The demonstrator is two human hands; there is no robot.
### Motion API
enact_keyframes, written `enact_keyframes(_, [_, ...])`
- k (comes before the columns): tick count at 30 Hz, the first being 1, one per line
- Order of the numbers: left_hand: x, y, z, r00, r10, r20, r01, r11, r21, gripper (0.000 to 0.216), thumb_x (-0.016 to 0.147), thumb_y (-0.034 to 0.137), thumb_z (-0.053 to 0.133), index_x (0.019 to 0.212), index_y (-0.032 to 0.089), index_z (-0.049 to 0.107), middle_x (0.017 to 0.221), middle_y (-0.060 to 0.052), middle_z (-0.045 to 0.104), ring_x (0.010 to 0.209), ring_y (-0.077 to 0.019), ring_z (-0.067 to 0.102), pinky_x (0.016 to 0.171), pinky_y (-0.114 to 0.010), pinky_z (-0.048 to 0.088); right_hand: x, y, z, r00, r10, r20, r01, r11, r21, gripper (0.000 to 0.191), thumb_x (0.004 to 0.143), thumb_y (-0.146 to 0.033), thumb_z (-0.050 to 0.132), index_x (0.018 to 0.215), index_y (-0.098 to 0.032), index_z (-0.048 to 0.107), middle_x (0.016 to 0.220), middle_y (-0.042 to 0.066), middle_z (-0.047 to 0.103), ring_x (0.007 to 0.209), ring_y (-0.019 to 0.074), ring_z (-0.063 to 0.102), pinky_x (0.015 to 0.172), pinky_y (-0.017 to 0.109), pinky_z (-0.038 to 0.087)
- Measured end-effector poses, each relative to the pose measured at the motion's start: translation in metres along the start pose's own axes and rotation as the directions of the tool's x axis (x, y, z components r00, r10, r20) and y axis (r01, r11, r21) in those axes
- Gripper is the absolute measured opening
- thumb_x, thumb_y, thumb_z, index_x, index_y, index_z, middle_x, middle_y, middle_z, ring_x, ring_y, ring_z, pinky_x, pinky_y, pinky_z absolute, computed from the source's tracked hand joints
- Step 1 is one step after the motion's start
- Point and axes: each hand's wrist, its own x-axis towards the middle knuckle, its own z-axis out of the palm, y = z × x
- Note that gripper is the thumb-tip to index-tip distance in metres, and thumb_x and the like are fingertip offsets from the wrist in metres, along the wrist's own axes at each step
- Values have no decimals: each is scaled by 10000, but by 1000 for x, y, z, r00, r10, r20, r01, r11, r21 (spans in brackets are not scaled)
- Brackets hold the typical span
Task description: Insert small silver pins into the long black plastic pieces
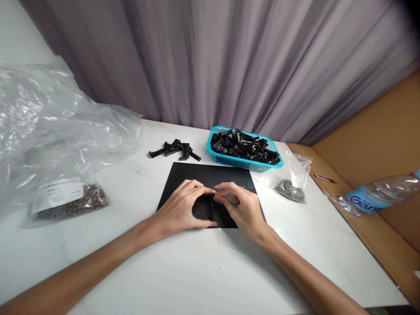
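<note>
- A clear plastic bag (49, 131) lies at ten o'clock from the hands.
- The black mat (197, 177) lies under both hands.
- A turquoise basket (243, 164) stands at one o'clock.
- The left hand (183, 209) and right hand (242, 209) pinch a narrow black part (211, 208) between them, mid-mat.

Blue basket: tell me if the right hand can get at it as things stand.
Probably yes. The basket sits just beyond the black mat, nothing between, though the right hand is pinching a black part.
</note>
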Motion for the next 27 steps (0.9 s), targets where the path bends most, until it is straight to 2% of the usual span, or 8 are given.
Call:
enact_keyframes(5, [0, 0, 1, 1000, -3, 1, 3, 1000, 0, 670, 666, 495, 889, 1225, 196, 672, 1133, -89, 647, 1060, -292, 590, 953, -459, 530, -3, -1, 5, 999, -31, -25, 29, 998, -59, 160, 962, -142, 625, 1032, -274, 682, 895, -46, 809, 739, 156, 740, 646, 257, 508])
enact_keyframes(12, [-1, -6, 4, 997, 51, -51, -50, 999, 16, 659, 689, 474, 880, 1264, 230, 670, 1104, -73, 646, 1036, -285, 589, 936, -450, 532, -7, -6, 13, 989, -126, -77, 98, 950, -297, 148, 975, -126, 574, 990, -234, 674, 857, -29, 797, 682, 133, 725, 620, 241, 446])
enact_keyframes(17, [-2, -6, 7, 994, 73, -80, -72, 997, 20, 649, 699, 448, 882, 1265, 220, 661, 1116, -78, 652, 1047, -281, 594, 946, -444, 532, -8, -11, 12, 954, -295, -57, 226, 827, -514, 241, 989, -66, 492, 946, -214, 678, 717, -31, 734, 591, 122, 633, 595, 280, 351])
enact_keyframes(20, [-1, -3, 9, 992, 89, -86, -87, 996, 28, 640, 715, 401, 876, 1275, 187, 650, 1124, -95, 664, 1079, -287, 595, 979, -455, 523, -9, -16, 10, 929, -369, -19, 288, 757, -587, 288, 988, -31, 435, 957, -189, 673, 656, -27, 682, 547, 126, 571, 583, 300, 320])
enact_keyframes(24, [-1, -1, 9, 993, 89, -78, -87, 996, 23, 620, 734, 401, 862, 1275, 182, 653, 1123, -102, 672, 1090, -292, 599, 991, -465, 521, -11, -20, 10, 932, -360, 42, 316, 749, -582, 356, 954, 7, 374, 1024, -186, 665, 684, -5, 695, 544, 128, 570, 576, 302, 324])
enact_keyframes(27, [-1, -1, 8, 998, 44, -51, -44, 999, 0, 623, 726, 425, 867, 1270, 197, 664, 1128, -98, 668, 1087, -295, 597, 988, -469, 528, -13, -18, 12, 955, -285, 85, 283, 779, -560, 385, 955, 9, 366, 1088, -196, 665, 723, 14, 718, 574, 141, 605, 584, 313, 331])
